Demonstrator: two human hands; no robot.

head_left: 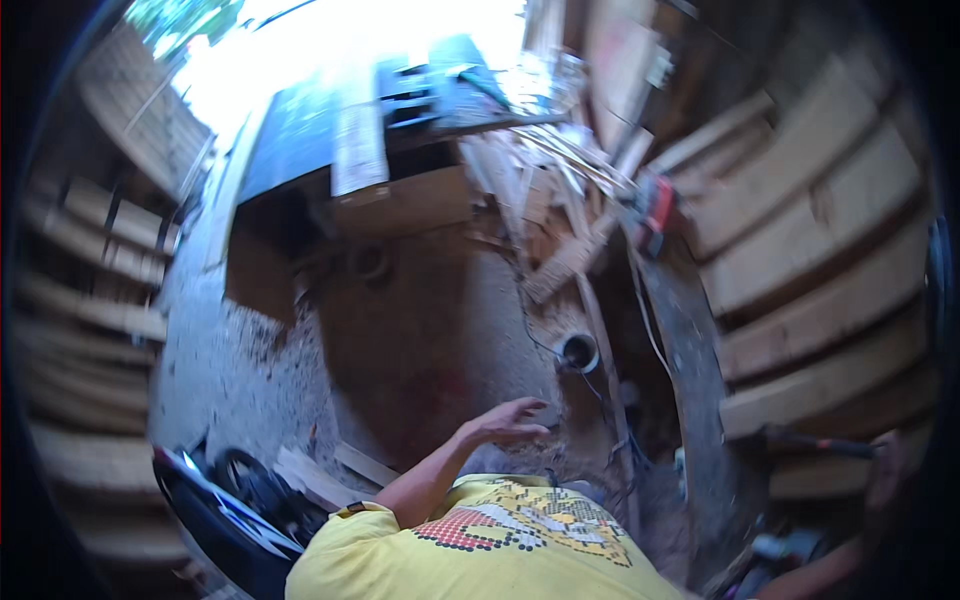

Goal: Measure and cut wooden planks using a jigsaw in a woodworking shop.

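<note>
My left hand reaches across in front of my yellow shirt, its fingers stretched out and holding nothing. Below it lies dusty ground, and a round grey pipe-like piece sits just beyond. At the far right, my right hand is closed round the end of a dark-handled hammer with a reddish band. The hammer points left, in front of stacked wooden boards; its head is blurred.
A workbench stands ahead, with wood scraps heaped at its right. A red power tool rests by the boards. More planks line the left side. A black motorbike part is close at lower left. Cables trail over the ground.
</note>
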